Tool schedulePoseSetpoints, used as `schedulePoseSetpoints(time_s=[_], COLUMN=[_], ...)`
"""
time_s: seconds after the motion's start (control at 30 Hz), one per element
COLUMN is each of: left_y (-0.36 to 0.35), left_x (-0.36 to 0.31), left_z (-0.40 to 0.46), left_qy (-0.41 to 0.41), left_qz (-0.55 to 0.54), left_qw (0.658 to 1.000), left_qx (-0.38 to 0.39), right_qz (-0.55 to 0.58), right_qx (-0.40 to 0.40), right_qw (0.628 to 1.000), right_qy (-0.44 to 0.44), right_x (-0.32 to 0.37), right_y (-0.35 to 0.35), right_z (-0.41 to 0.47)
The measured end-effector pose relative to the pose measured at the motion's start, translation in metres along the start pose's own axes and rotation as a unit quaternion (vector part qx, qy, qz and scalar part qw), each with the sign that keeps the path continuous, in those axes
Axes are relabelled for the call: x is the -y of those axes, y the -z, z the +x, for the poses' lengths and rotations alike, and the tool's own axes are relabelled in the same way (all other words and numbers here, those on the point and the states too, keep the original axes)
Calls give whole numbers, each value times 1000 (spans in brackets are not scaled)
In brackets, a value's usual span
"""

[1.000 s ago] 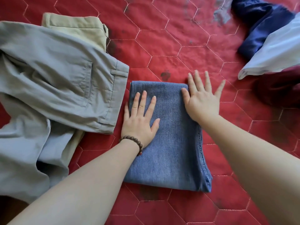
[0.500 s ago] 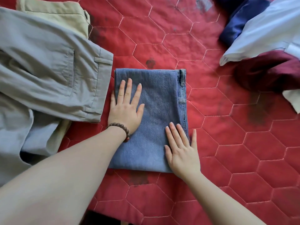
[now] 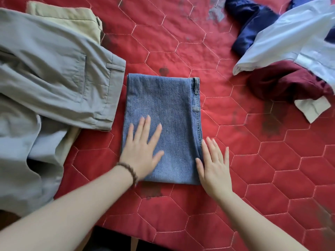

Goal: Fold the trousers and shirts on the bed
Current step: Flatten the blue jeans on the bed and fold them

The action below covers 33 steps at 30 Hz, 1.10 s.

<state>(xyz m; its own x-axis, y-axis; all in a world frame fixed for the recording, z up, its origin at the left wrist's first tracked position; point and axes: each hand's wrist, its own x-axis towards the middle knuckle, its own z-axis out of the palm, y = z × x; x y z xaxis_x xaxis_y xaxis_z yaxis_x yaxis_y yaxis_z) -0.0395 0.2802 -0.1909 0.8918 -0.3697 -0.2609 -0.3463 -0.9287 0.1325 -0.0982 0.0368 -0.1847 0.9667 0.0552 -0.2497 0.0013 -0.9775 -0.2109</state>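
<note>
The jeans (image 3: 161, 113) lie in the middle of the bed (image 3: 272, 160), folded into a neat flat rectangle with the waistband along the right edge. The left hand (image 3: 143, 151) rests flat on the lower left part of the jeans, fingers straight and spread, holding nothing. The right hand (image 3: 213, 163) lies flat just beside the right edge of the jeans, its fingers straight too, and the side of it touches the denim; it grasps nothing. I judge that this one piece is finished, or almost.

To the left, the grey trousers (image 3: 54, 78) lie loose and wrinkled, not folded, and they cover part of the beige trousers (image 3: 72, 17), which look folded, but I cannot tell for sure. To the far right, a white shirt (image 3: 290, 38), a navy garment (image 3: 250, 24) and a maroon garment (image 3: 284, 82) lie in a loose heap. So most of the task is left.
</note>
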Motion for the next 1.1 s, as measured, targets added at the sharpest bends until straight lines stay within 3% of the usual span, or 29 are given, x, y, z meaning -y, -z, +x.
schedulePoseSetpoints(time_s=[0.07, 0.2, 0.3, 0.4, 0.5, 0.6, 0.73, 0.83, 0.93, 1.1], left_y=[-11, -27, -28, -28, -26, -18, -1, 14, 24, 34], left_x=[-17, -23, -21, -15, -1, 16, 46, 57, 55, 30], left_z=[-38, -67, -66, -63, -61, -56, -41, -21, 0, -9], left_qy=[-39, -21, -21, -37, -53, -68, -87, -83, -9, 139], left_qz=[-2, 7, 2, -7, -1, 22, 72, 87, 9, -150], left_qw=[999, 999, 999, 999, 999, 997, 994, 989, 988, 972], left_qx=[19, 42, 50, 30, 13, 18, 9, 91, 154, 115], right_qz=[22, 37, -15, -30, -47, -65, -48, -3, 49, 181], right_qx=[-41, -69, -27, 74, 49, -4, -32, -44, -36, -6], right_qw=[999, 993, 992, 992, 994, 998, 989, 966, 934, 876], right_qy=[16, 93, 124, 100, 82, 16, -135, -256, -352, -446], right_x=[17, 55, 74, 75, 63, 44, 11, 5, 17, 41], right_y=[12, 31, 38, 39, 38, 37, 28, 18, 10, -2], right_z=[31, 117, 180, 221, 221, 196, 140, 87, 40, -17])
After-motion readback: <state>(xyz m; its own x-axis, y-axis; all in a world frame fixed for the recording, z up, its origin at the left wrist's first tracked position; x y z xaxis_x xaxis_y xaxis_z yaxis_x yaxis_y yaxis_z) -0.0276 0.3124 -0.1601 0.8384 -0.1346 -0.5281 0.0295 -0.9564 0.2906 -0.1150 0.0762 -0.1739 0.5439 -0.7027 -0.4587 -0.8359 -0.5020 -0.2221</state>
